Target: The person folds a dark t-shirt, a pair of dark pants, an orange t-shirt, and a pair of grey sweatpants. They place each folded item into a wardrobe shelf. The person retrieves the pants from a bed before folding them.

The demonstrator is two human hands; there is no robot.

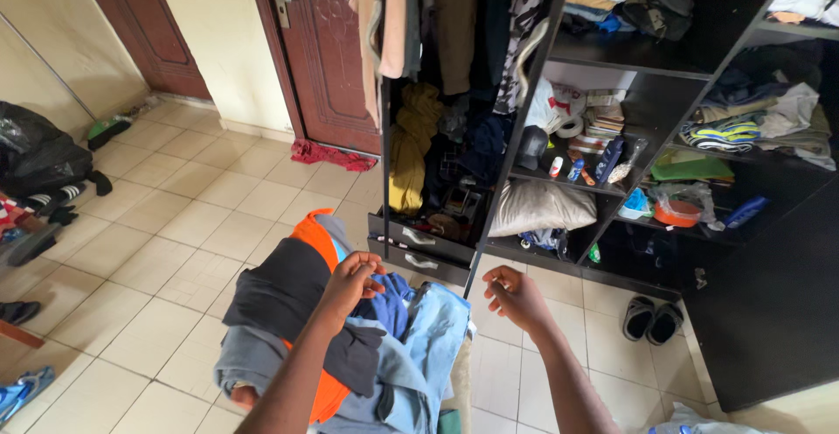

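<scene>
Lying directly beneath both hands: one heap of clothes (350, 347), mixed, resting on the tiled floor (175, 233). Contents visible: a dark grey garment (280, 290) on the left side, an orange piece (316, 233) at the far edge and again lower down, a dark blue garment (393, 303) just under the left hand (351, 281), and light blue denim (433, 333) between the two hands.

Left hand: fingers curled inward, tips close to the dark blue garment; whether it pinches any cloth cannot be told. Right hand (516, 298): loosely curled, hovering above the floor just to the right of the denim, holding nothing that can be seen.

Beyond the hands: an open dark wardrobe (699, 41), hanging clothes on its left, a mustard cloth (411, 145) draped below them, shelves of folded clothes and small bottles on its right, a grey pillow (540, 207) on a lower shelf. Right of the right hand: a pair of dark slippers (651, 319) on the floor. Far beyond the left hand: a brown door (323, 49) with a red cloth (332, 156) at its foot.
</scene>
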